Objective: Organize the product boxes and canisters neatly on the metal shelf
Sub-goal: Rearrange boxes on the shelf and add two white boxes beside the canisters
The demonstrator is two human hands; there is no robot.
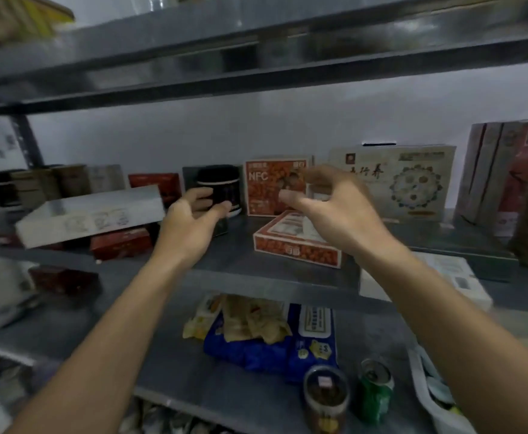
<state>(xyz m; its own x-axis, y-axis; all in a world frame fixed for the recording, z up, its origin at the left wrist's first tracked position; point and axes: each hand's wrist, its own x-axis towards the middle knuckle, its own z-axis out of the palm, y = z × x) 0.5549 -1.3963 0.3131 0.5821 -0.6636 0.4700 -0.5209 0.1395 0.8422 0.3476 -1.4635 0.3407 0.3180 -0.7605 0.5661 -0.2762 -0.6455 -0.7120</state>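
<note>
head view: frame blurred. left hand point(190, 223) is on the middle board of the metal shelf point(240, 261). its fingers curl round the left side of the black canister point(222, 186), thumb on the lower front: a narrow grip, holding it. canister stands upright on the board, just left of the standing orange box point(269, 189). right hand point(331, 211) hovers in front of that box and above the flat orange box point(297, 245), fingers loosely bent and spread, nothing held. white flat box point(90, 214) lies tilted on red boxes point(120, 244) at left. beige box point(413, 180) stands upright at right, near the back wall.
</note>
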